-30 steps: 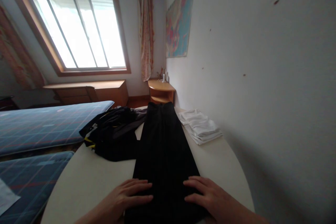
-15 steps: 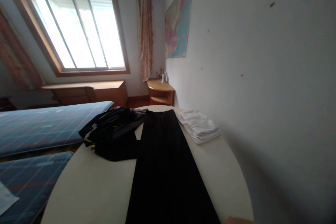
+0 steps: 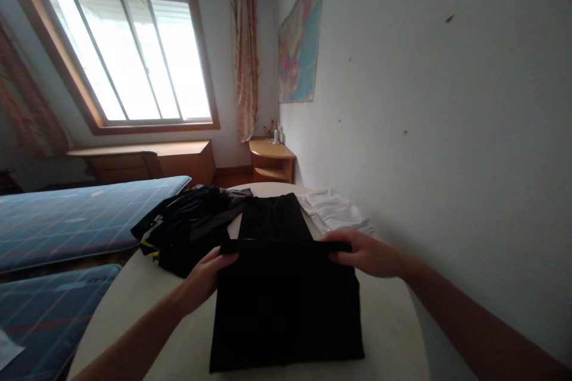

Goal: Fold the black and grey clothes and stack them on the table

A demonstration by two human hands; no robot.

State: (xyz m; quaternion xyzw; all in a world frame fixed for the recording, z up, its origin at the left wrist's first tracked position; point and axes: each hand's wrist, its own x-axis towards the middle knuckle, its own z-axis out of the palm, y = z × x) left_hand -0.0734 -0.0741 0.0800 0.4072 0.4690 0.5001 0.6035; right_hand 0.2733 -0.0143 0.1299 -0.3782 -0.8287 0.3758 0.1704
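Black trousers (image 3: 286,309) lie lengthwise on the round pale table (image 3: 179,333), their near part doubled back over the rest. Closed on the left corner of the turned-over edge is my left hand (image 3: 203,277). My right hand (image 3: 357,250) grips the right corner of that same edge, thumb on the near side. Between the hands the edge runs nearly straight across. Beyond it, the waist end stays flat on the table. To the left sits a rumpled heap of dark clothes (image 3: 183,220) with yellow trim. Folded white cloth (image 3: 333,208) rests at the right, behind my right hand.
The white wall (image 3: 447,202) rises close along the table's right side. On the left are two blue plaid mattresses (image 3: 89,214). A wooden corner shelf (image 3: 272,152) and a desk (image 3: 179,158) stand at the back below the window.
Both hands have come into view, holding the trousers' near end. That end has been lifted and carried forward, so the legs are now doubled over. The view has shifted slightly.
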